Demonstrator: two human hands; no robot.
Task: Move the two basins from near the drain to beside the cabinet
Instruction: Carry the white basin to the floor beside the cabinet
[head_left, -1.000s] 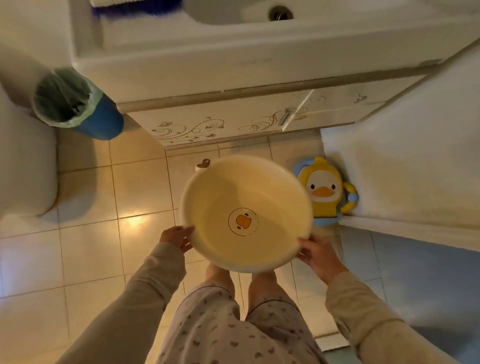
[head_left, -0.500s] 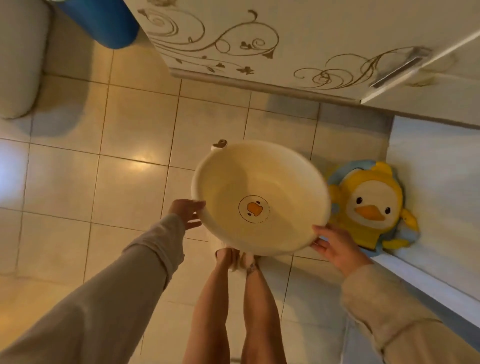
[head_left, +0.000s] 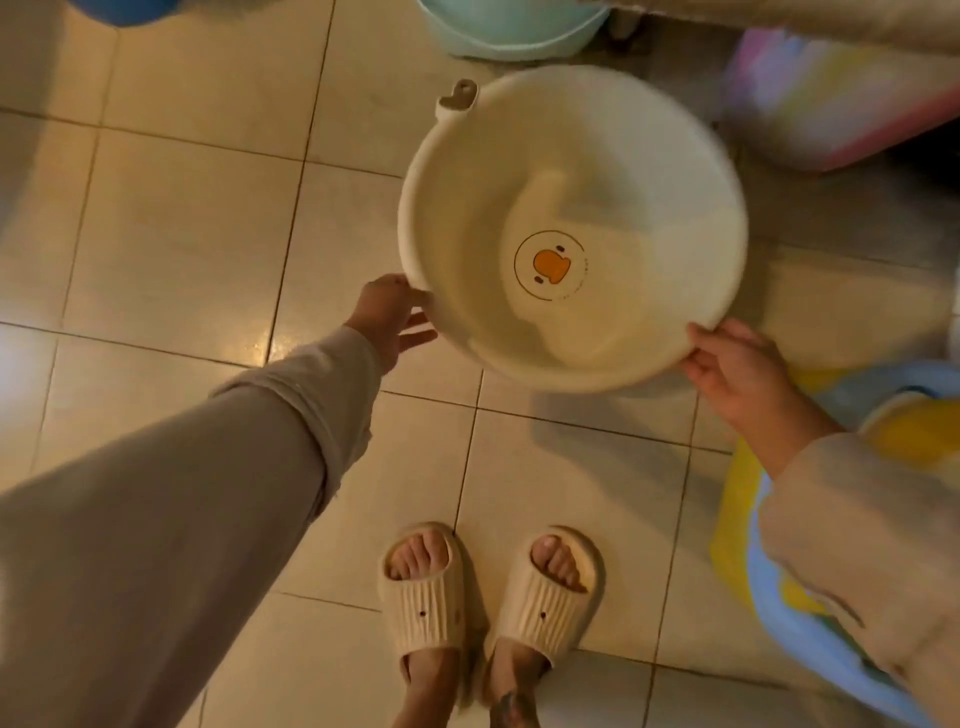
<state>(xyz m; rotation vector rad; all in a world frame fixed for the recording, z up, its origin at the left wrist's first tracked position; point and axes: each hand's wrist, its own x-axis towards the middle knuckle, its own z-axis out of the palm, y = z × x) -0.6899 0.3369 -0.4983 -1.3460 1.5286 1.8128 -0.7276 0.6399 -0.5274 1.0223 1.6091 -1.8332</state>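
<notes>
A cream round basin (head_left: 649, 171) with an orange duck print on its bottom hangs low over the tiled floor, its heart-shaped hanging tab toward the far left. My left hand (head_left: 392, 317) touches its near-left rim with fingers spread under the edge. My right hand (head_left: 737, 364) grips the near-right rim. A pale teal basin (head_left: 511, 28) stands on the floor just beyond it, partly cut off by the top edge.
A pink and rainbow-coloured plastic item (head_left: 841, 98) lies at the far right under the cabinet edge. A yellow and blue duck-shaped thing (head_left: 904, 426) sits at the right behind my right arm. My feet in cream slippers (head_left: 488, 597) stand below the basin.
The basin has come down and forward toward the floor. My view tilted lower, so the cabinet front left the frame and the teal basin and pink item appeared.
</notes>
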